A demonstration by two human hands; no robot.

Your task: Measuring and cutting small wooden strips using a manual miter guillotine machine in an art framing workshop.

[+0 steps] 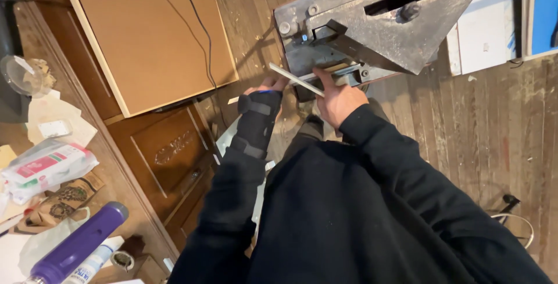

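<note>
Gripping a pale strip [296,79], both left hand [268,84] and right hand [337,99] closed, long axis slanting upper-left to lower-right

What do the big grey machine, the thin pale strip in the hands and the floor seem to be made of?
The machine looks like cast or plate metal: dull grey, scuffed, with bolts. The strip, held by the left hand and the right hand, looks like pale wood or painted moulding; the view leaves this open. The floor is worn wooden boards with visible grain and seams.
</note>
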